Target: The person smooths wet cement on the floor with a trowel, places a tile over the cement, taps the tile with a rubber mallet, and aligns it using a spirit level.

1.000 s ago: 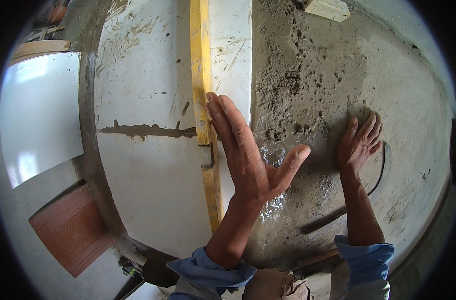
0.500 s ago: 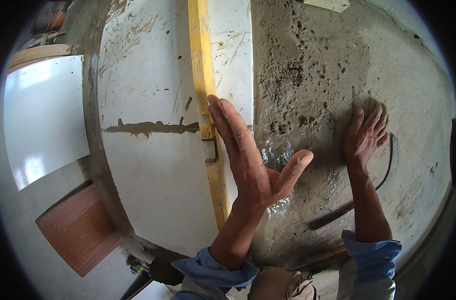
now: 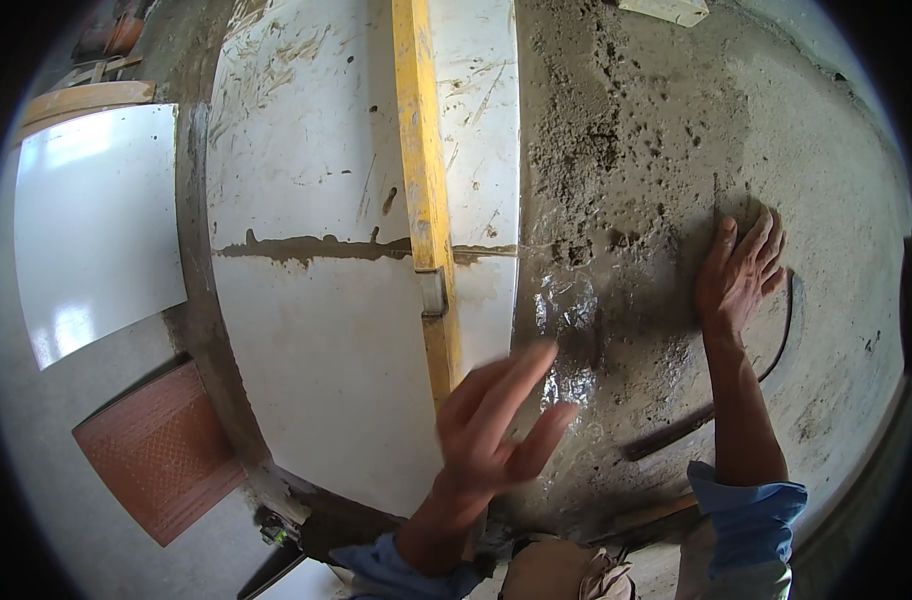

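Observation:
My left hand (image 3: 491,425), slightly blurred, is raised with its fingers apart and nothing in it. It hovers near the lower end of a long yellow level (image 3: 423,150), which lies lengthwise on large white tiles (image 3: 326,370). Flat on the grey mortar bed (image 3: 656,120) at the right, my right hand (image 3: 741,270) leans with its fingers spread. Between the two hands the mortar is wet and shiny; farther off it is rough and pitted. A mortar-filled joint (image 3: 316,248) crosses the white tiles.
A dark curved strip (image 3: 671,433) lies on the mortar beside my right forearm. At the left are a glossy white tile (image 3: 96,230) and a reddish-brown textured tile (image 3: 161,450). A pale block (image 3: 666,10) sits at the far edge.
My left hand has come off the level's side and moved down toward me. My right hand stays in place on the mortar. The whole view has shifted slightly.

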`<action>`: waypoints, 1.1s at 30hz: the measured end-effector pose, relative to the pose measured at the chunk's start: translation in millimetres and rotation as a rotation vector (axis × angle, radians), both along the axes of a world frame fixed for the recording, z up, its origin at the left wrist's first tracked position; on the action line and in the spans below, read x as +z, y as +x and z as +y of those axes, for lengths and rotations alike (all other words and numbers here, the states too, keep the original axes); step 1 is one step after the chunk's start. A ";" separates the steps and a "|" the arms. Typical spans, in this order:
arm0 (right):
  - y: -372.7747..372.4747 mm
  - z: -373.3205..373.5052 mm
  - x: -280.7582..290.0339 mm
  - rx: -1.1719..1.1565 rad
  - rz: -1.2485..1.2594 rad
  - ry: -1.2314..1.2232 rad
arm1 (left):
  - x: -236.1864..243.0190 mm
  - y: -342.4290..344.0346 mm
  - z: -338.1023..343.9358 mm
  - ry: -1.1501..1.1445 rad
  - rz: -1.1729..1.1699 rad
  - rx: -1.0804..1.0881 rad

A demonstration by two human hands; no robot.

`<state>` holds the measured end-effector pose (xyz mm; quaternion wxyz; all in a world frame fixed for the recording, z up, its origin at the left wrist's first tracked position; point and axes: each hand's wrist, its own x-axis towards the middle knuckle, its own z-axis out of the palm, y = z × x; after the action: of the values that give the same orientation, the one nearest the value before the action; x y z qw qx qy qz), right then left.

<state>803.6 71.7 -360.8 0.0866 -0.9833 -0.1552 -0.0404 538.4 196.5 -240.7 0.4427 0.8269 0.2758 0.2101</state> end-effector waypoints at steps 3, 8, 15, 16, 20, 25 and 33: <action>-2.4 5.1 4.9 0.003 0.025 0.010 | 12.8 -69.7 -35.5 0.107 0.177 0.231; 0.7 0.6 0.9 0.001 0.003 0.020 | 10.2 -137.2 -70.7 0.105 0.453 0.414; -0.8 3.0 0.9 0.001 0.003 0.016 | 1.0 -105.8 -70.6 -0.069 0.560 0.456; 0.3 3.3 0.5 0.003 0.002 0.018 | 2.0 -103.3 -71.2 -0.071 0.585 0.470; -0.8 2.3 1.3 0.002 0.002 0.006 | 3.7 -107.9 -71.6 -0.054 0.624 0.447; 1.9 -0.2 -0.6 -0.001 -0.009 0.002 | 5.7 -106.7 -74.7 -0.086 0.631 0.439; -0.4 1.9 2.4 0.010 -0.001 0.016 | 7.7 -107.0 -76.1 -0.085 0.636 0.458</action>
<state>803.3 73.6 -358.4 0.0945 -0.9817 -0.1598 -0.0414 431.3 120.4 -233.1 0.3107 0.7489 0.5848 0.0251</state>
